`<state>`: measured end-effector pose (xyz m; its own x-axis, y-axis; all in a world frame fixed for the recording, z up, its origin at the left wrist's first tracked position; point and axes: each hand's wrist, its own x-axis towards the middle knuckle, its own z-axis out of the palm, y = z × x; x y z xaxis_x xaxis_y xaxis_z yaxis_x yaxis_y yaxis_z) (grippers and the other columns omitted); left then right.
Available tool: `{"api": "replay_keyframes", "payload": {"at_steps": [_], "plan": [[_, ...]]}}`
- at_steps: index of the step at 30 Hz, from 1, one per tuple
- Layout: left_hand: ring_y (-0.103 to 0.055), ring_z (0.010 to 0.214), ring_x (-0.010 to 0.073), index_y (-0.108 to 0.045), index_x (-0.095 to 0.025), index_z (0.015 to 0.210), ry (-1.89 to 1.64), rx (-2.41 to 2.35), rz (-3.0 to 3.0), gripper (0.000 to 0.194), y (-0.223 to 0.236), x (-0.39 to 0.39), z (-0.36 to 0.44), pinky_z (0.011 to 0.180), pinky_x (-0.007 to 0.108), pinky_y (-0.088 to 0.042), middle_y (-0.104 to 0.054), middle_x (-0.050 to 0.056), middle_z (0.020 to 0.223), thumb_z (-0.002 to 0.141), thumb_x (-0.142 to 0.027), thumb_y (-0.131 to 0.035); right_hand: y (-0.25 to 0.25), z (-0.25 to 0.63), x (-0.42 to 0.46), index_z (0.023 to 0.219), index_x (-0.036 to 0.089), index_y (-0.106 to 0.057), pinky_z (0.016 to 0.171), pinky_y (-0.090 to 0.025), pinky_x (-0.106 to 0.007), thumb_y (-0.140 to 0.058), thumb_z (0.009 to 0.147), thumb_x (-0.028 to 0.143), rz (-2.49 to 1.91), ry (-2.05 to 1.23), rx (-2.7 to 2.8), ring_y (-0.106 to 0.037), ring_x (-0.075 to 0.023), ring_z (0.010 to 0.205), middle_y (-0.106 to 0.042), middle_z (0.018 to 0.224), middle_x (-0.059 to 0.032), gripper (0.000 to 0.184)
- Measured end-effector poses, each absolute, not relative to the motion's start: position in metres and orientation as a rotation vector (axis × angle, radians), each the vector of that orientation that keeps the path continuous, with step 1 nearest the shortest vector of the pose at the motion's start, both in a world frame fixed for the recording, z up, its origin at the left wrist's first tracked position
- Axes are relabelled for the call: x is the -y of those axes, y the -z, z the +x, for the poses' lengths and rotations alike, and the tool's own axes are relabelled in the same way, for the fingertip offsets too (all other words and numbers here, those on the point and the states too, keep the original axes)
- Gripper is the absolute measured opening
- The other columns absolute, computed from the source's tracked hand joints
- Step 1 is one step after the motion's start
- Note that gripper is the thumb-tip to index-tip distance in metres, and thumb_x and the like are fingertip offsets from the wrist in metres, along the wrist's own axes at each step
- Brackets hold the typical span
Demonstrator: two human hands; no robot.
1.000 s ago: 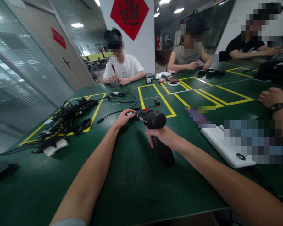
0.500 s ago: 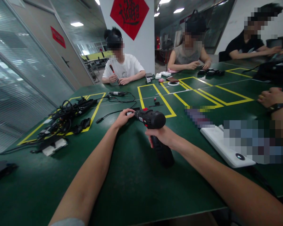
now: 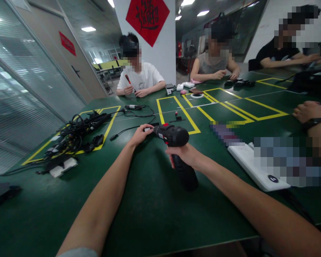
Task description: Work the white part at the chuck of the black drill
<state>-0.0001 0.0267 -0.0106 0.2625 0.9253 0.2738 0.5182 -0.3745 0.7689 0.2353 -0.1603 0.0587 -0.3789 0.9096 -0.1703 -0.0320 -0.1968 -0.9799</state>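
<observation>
My right hand is wrapped round the handle of a black and red cordless drill. The drill lies level in the air above the green table, its chuck pointing left. At the chuck's tip, my left hand is closed on a small dark piece with a whitish face, lying at the table top. My fingers and the drill hide much of that piece, so its kind does not show. Whether the bit touches it I cannot make out. Just beyond lie a small black part and a tiny red item.
Black cables and adapters are heaped on the left, with a loose cable trailing toward my left hand. A white power bank lies on the right. Across the table sit several people; another person's hand rests at right.
Both hands and the drill keep nearly the same place. The whole view has shifted very slightly.
</observation>
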Motion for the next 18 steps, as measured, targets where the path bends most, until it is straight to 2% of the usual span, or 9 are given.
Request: {"api": "replay_keyframes", "payload": {"at_steps": [11,18], "plan": [[-0.058,0.089,0.02,-0.07,-0.02,0.107,-0.975,-1.298,1.986,0.035,0.0096,-0.0255,-0.0004,0.093,0.037,-0.045,-0.068,0.005,0.099,0.076,-0.038,-0.066,-0.0572,0.2352,0.1596,0.063,0.016,-0.056,0.047,-0.045,-0.028,-0.062,0.073,0.023,-1.078,-1.676,1.324,-0.057,-0.0148,0.044,-0.059,0.054,-0.0015,0.013],[-0.058,0.092,0.0205,-0.071,-0.021,0.106,-0.977,-1.294,2.005,0.035,0.0108,-0.0271,-0.0009,0.095,0.038,-0.044,-0.068,0.005,0.106,0.076,-0.039,-0.067,-0.0567,0.235,0.1594,0.063,0.016,-0.056,0.048,-0.044,-0.028,-0.062,0.072,0.023,-1.089,-1.681,1.32,-0.058,-0.0151,0.044,-0.059,0.054,-0.0013,0.013]]}}
